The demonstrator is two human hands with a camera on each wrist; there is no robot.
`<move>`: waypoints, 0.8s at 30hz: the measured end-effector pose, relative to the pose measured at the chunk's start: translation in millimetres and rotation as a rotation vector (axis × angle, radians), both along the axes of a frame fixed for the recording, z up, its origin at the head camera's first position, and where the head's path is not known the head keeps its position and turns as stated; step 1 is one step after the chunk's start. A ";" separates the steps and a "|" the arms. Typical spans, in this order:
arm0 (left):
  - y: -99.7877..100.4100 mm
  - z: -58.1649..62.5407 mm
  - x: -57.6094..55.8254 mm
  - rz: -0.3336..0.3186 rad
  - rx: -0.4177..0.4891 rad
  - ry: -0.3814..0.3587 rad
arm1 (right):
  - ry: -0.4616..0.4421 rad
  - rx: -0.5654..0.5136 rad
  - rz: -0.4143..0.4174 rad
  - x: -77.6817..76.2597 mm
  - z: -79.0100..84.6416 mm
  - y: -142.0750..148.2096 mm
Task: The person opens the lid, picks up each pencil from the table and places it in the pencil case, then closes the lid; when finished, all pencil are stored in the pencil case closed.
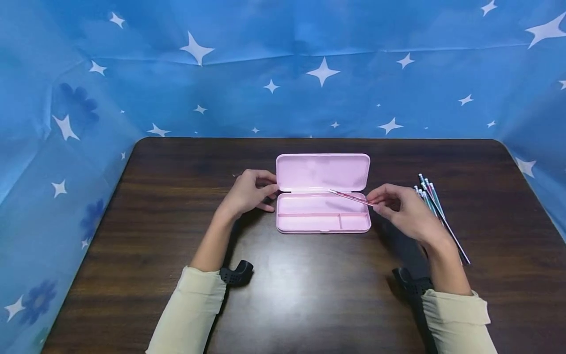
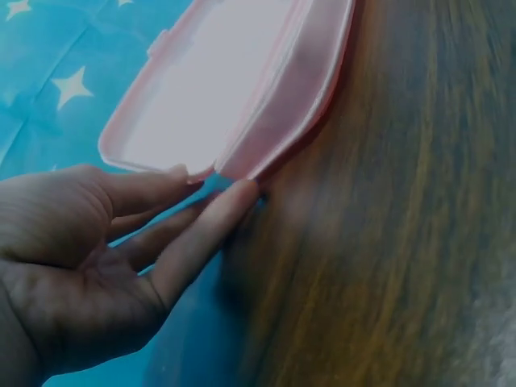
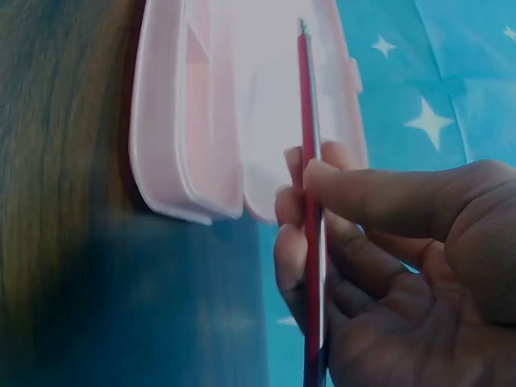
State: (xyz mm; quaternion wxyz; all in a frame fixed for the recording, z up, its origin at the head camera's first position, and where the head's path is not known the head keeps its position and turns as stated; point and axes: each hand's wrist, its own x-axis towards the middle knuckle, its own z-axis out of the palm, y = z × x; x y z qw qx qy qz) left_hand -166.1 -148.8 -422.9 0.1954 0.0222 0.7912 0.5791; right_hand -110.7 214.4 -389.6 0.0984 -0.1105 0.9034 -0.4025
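Note:
A pink pencil case [image 1: 309,223] lies with its lid [image 1: 323,172] raised at the back; its base has a long compartment and two smaller front ones. My left hand [image 1: 249,191] is at the left end, fingertips right at the hinge corner in the left wrist view, fingers [image 2: 214,230] mostly straight. My right hand [image 1: 404,209] pinches a slim red pencil [image 3: 310,121] between thumb and fingers. It slants over the right part of the base, its far end pointing left toward the hinge. The pencil's near end runs down past the palm in the right wrist view.
Several pencils [image 1: 435,199] lie in a loose bundle on the dark wooden table [image 1: 283,285], right of the case and partly behind my right hand. A blue star-patterned cloth [image 1: 247,64] hangs along the back and sides. Black wrist cameras [image 1: 239,274] sit at both cuffs.

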 end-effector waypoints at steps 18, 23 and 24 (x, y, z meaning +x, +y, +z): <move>-12.3 -14.1 -7.5 -0.032 0.191 -0.156 | 0.040 -0.032 0.063 -27.8 -13.3 -42.7; -13.7 -14.0 -6.8 -0.036 0.170 -0.156 | 0.028 -0.017 0.079 -32.6 -15.7 -55.2; -14.0 -13.9 -6.8 -0.040 0.163 -0.153 | 0.022 -0.016 0.080 -33.3 -16.2 -57.4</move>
